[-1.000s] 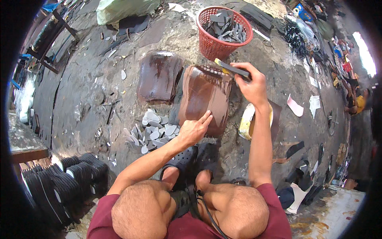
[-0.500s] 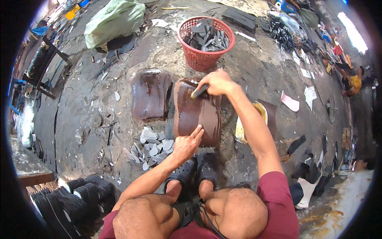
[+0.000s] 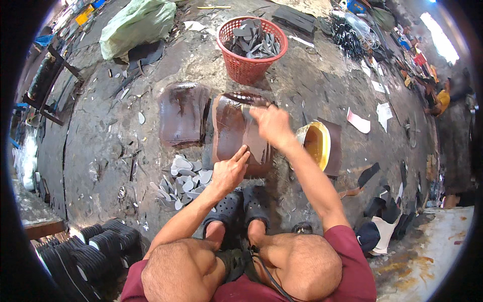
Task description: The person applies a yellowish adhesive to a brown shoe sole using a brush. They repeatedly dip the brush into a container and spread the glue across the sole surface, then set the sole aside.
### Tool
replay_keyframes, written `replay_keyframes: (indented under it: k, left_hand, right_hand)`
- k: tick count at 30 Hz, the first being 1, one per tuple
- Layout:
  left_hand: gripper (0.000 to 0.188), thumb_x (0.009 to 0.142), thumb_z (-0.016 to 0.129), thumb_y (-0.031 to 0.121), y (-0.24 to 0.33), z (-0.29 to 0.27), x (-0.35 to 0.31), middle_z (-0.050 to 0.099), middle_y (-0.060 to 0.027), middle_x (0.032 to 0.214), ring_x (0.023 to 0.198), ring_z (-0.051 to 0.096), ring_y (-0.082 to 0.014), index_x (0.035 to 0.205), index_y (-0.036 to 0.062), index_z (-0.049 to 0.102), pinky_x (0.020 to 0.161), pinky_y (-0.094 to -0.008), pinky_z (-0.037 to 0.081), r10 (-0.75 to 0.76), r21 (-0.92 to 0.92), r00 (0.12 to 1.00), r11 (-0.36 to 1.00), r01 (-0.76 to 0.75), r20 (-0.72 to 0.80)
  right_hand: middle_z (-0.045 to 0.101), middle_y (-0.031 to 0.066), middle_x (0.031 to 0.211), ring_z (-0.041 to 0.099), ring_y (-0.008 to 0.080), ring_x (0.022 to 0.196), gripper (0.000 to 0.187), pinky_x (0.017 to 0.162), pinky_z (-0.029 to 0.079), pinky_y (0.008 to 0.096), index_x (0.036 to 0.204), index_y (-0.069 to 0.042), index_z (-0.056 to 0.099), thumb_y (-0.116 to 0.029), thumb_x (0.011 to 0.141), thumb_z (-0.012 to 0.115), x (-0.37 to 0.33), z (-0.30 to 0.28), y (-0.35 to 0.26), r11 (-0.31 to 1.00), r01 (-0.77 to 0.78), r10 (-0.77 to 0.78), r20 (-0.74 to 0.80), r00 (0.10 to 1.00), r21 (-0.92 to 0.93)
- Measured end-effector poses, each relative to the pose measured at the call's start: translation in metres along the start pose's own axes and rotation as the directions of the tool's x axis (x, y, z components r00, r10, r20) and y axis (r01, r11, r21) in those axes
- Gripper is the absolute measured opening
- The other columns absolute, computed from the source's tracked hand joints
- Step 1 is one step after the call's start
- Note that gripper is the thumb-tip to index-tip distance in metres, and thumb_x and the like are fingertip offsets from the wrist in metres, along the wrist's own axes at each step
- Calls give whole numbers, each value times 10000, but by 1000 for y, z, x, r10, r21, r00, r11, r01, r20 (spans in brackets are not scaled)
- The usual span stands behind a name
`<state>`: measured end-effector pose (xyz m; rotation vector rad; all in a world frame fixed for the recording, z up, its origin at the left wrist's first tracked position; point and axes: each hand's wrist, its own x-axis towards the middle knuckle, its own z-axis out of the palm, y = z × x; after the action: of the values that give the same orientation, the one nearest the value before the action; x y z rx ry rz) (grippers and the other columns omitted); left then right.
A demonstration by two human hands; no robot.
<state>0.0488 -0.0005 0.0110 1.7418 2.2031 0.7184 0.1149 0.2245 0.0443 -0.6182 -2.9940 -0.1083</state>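
Observation:
Before my feet lies a stack of brown sheets, its upper left part dark and glossy, its lower right strip duller. My left hand rests on the stack's near edge, forefinger stretched out and pressing the top sheet. My right hand, a little blurred, is closed round a brush whose pale tip touches the far part of that sheet. To the right a tub with yellow-smeared walls holds amber liquid. A second stack of brown sheets, also shiny, lies to the left.
A red basket of grey cut pieces stands beyond the stacks. Loose grey pieces lie in a heap by my left foot. Black soles are piled at lower left. A pale green bag lies far left; a person is far right.
My right hand has moved the brush slightly nearer and across the top sheet. The arm has swung so that more of the amber tub shows. My left hand keeps its place on the stack.

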Motion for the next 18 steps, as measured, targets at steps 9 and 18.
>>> replay_keyframes:
  k: [9, 18]
  left_hand:
    - [426, 890, 680, 134, 7, -5, -1, 563, -53, 1486, 841, 743, -342, 1313, 99, 643, 705, -443, 609, -69, -60, 997, 996, 72, 47]
    - [406, 899, 715, 101, -37, -4, -49, 664, -101, 1205, 1029, 654, -185, 1299, 39, 696, 904, -317, 524, -676, -632, 718, 632, 449, -166]
  right_hand:
    - [764, 119, 1020, 727, 345, 977, 371, 830, 570, 498, 1195, -292, 739, -213, 837, 687, 65, -28, 30, 943, -165, 123, 161, 979, 288]
    - [766, 47, 1050, 728, 315, 961, 403, 789, 582, 494, 1184, -354, 742, -156, 847, 645, -42, -25, -22, 901, 30, -84, 107, 991, 432]
